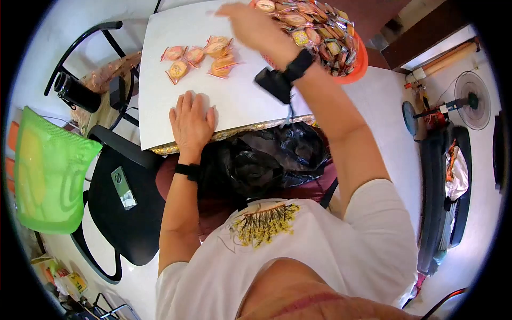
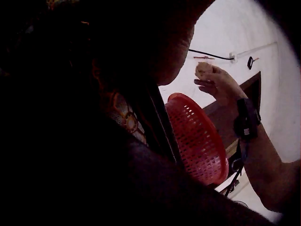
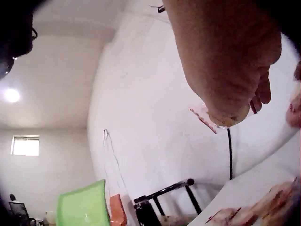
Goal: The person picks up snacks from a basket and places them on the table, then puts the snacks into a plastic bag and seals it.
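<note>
Right hand is pinching 1 wrapped snack, hovering at the basket edge. Snack cluster on the table is lying just left of it. Left hand is resting flat on the table, fingers straight, nearer the person.

Wrapped snacks on the board, basket to their right, bag under the near edge
</note>
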`<state>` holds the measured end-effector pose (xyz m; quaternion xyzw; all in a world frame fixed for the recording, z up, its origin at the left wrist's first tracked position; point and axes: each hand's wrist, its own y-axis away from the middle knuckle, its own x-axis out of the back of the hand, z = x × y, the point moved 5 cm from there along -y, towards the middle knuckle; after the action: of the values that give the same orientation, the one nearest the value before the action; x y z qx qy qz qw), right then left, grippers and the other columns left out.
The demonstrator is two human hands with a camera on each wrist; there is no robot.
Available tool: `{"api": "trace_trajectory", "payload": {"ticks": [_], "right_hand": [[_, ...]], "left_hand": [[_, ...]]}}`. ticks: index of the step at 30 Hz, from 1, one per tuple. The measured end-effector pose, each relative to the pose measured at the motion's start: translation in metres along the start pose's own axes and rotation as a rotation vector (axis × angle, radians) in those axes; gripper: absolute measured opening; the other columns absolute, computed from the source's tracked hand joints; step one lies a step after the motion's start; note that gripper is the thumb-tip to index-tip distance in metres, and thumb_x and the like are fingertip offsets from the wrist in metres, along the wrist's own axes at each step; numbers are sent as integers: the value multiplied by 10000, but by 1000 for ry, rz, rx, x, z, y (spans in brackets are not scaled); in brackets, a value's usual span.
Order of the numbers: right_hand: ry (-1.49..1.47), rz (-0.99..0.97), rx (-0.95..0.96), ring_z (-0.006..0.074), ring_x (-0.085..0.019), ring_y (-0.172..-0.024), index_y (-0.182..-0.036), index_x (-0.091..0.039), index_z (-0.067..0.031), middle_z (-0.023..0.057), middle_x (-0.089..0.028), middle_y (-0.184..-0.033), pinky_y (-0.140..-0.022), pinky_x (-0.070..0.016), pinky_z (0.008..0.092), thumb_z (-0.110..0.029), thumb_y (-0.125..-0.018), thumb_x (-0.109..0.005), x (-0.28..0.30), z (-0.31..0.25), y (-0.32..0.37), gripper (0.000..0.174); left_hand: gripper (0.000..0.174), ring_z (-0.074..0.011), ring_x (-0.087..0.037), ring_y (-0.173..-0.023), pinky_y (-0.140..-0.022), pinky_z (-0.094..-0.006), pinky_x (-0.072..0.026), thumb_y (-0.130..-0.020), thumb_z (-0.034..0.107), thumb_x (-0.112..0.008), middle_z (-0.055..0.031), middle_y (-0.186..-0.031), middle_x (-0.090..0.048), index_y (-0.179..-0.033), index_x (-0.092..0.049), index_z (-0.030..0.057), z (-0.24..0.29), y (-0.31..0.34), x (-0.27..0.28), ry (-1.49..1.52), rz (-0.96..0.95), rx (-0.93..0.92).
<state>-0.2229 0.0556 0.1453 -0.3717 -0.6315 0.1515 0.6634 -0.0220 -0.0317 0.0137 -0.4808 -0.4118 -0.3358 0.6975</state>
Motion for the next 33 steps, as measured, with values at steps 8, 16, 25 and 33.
{"api": "trace_trajectory", "payload": {"ticks": [8, 16, 25, 33], "right_hand": [[37, -573, -402, 321, -573, -1069, -1136, -559, -7, 186, -615, -1080, -897, -473, 400, -234, -782, -684, -84, -40, 42, 438], [21, 158, -331, 437, -316, -1324, -1244, -492, 0, 276, -407, -1363, -1085, -287, 473, -259, -727, -737, 55, -65, 90, 628], [-793, 748, -1290, 357, -480, -1144, -1328, -376, -33, 151, -464, -1294, -955, -402, 526, -322, -863, -653, 144, 101, 257, 613], [-1737, 599, -1379, 407, -370, -1292, -1360, -336, -58, 183, -373, -1408, -1019, -356, 631, -289, -968, -407, 102, 77, 233, 460]], "left_hand": [[457, -306, -412, -1280, -1015, -506, -321, -845, 352, -571, -145, -1344, -484, -1211, -554, 79, 1, -1, -2, -42, -19, -8], [470, -309, -391, -1299, -1036, -518, -299, -845, 349, -569, -142, -1368, -468, -1238, -543, 93, 0, 0, -7, -42, -33, 8], [459, -306, -420, -1277, -1020, -500, -328, -861, 351, -552, -140, -1342, -490, -1236, -541, 86, 2, -1, -6, -77, -7, -18], [441, -304, -431, -1260, -995, -486, -346, -851, 330, -563, -141, -1331, -497, -1212, -547, 77, 1, 0, -8, -99, 36, -45]]}}
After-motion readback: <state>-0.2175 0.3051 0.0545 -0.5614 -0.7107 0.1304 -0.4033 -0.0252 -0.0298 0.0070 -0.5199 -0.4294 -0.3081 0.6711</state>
